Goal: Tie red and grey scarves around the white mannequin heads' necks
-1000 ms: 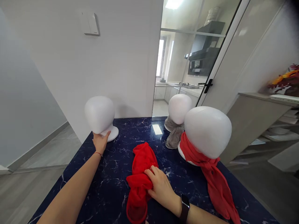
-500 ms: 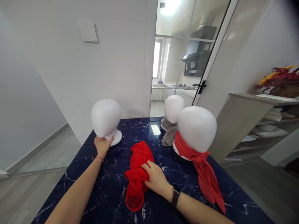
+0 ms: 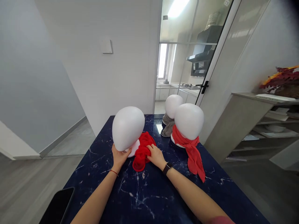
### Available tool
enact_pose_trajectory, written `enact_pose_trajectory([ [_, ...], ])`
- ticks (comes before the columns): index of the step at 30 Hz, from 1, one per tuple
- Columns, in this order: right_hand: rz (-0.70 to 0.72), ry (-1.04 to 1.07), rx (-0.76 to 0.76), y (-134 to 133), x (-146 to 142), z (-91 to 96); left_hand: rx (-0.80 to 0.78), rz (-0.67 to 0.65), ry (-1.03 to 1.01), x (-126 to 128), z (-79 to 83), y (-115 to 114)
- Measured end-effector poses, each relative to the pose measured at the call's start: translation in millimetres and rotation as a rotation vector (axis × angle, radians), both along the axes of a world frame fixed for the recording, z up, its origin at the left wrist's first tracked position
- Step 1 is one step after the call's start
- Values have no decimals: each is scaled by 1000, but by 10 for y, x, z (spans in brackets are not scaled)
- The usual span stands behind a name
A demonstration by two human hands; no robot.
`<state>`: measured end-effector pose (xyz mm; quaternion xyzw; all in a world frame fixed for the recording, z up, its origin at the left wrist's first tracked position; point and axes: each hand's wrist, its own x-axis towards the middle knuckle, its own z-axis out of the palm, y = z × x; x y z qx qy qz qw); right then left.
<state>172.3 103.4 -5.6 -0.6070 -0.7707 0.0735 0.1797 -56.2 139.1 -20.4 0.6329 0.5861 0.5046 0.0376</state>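
Note:
A white mannequin head (image 3: 128, 127) stands tilted at the left of the dark blue marbled table. My left hand (image 3: 119, 157) grips its neck below the chin, fingers partly hidden underneath. Beside its base lies a bunched bright red scarf (image 3: 147, 138). Curled over the near part of that scarf is my right hand (image 3: 157, 156), with a dark watch on the wrist. To the right, a second mannequin head (image 3: 189, 121) wears a knotted coral-red scarf (image 3: 193, 154) whose tail hangs onto the table. Behind it is a third mannequin head (image 3: 173, 106) with a grey scarf (image 3: 167, 127).
A black phone (image 3: 58, 203) lies at the table's near left edge. The marbled table (image 3: 140, 199) meets a white wall at the back. A glazed door (image 3: 182, 62) stands behind, and a shelf unit (image 3: 247, 118) with flowers on top is at the right.
My left hand has brought the mannequin head rightward, close against the red scarf. My right hand remains on the scarf, which looks more bunched. The view has shifted, and the phone now shows.

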Motion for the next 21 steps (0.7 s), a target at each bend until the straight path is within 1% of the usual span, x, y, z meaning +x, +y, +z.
enact_pose_trajectory([
  [3, -163, -22, 1, -37, 178, -5, 66, -5, 76, 77, -1, -273],
  [6, -359, -32, 15, -76, 382, -40, 74, -14, 91, 161, 9, -479],
  [8, -424, -30, 38, -109, 471, -74, 71, -31, 105, 231, 29, -597],
  [11, -424, -24, 81, -150, 513, -120, 75, -48, 129, 330, 74, -742],
  [14, -412, -22, 96, -160, 504, -154, 78, -15, 129, 382, 105, -828],
  [18, -417, -36, 123, -129, 512, -202, 44, 25, 83, 361, 92, -836],
  [21, -419, -47, 136, -101, 528, -237, 1, 12, 59, 316, 52, -791],
])
